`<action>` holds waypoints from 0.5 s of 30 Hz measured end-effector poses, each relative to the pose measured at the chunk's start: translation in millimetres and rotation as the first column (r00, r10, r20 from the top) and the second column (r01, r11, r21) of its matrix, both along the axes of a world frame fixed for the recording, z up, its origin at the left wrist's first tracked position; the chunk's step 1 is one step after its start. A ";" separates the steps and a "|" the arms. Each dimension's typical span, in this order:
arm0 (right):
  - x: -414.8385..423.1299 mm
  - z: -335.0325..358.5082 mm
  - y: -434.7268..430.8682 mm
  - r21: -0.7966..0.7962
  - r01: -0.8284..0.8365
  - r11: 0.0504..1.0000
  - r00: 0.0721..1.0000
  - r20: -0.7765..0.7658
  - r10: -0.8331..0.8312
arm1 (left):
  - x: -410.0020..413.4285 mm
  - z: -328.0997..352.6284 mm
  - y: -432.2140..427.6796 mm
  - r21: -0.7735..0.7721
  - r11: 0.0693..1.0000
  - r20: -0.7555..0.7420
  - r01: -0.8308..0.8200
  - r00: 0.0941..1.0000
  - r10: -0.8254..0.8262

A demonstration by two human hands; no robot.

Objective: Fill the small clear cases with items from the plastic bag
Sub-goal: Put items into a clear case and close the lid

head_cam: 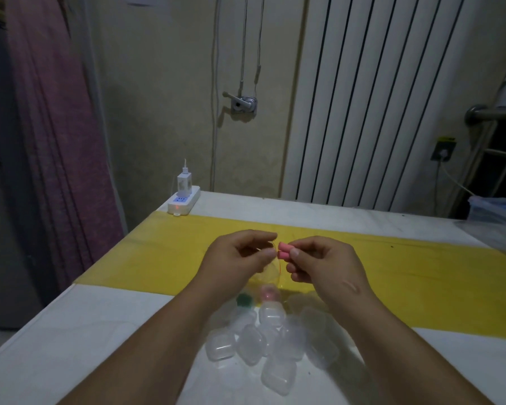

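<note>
The right hand pinches pink items; the left hand grips the plastic bag. Lower them squarely into a clear case (at 6 o'clock).

One head-worn wide-angle view looks forward and down, close over the table toward the wall

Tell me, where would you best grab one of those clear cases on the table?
Take a case at the near edge of the pile from above, fingers across its narrow sides. It lies flat and rounded, with neighbours crowding the far side, so the near side is probably freest.
</note>
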State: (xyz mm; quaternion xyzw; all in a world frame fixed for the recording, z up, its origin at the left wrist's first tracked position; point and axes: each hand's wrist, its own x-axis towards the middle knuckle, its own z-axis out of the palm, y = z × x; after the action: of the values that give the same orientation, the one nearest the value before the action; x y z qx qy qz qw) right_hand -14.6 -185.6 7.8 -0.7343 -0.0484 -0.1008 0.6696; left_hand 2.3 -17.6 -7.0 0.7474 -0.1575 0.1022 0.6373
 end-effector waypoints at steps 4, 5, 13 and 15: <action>-2.4 -7.2 2.9 -0.056 0.015 0.998 1.000 0.027 -0.014 | -4.8 1.4 -5.2 -0.025 1.000 -0.022 0.019 1.000 -0.020; -1.7 -9.9 3.9 -0.066 0.017 0.998 0.999 0.031 -0.015 | -5.5 1.6 -5.3 -0.019 1.000 -0.024 0.007 1.000 -0.008; 1.8 -15.8 -0.8 -0.097 0.045 0.994 0.997 0.061 -0.039 | -0.7 -0.7 -5.3 0.090 0.995 -0.040 -0.033 0.999 0.036; 3.7 -16.2 -7.2 -0.118 0.083 0.990 0.995 0.072 -0.075 | 1.5 -3.4 -2.8 0.367 0.927 0.057 -0.076 0.997 0.059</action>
State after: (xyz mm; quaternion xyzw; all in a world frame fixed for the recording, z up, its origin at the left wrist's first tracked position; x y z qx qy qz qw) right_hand -10.9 -192.8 -8.4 -0.7710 -0.0480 -0.1489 0.6173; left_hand 3.8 -20.5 -10.4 0.8561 -0.1626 0.1095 0.4781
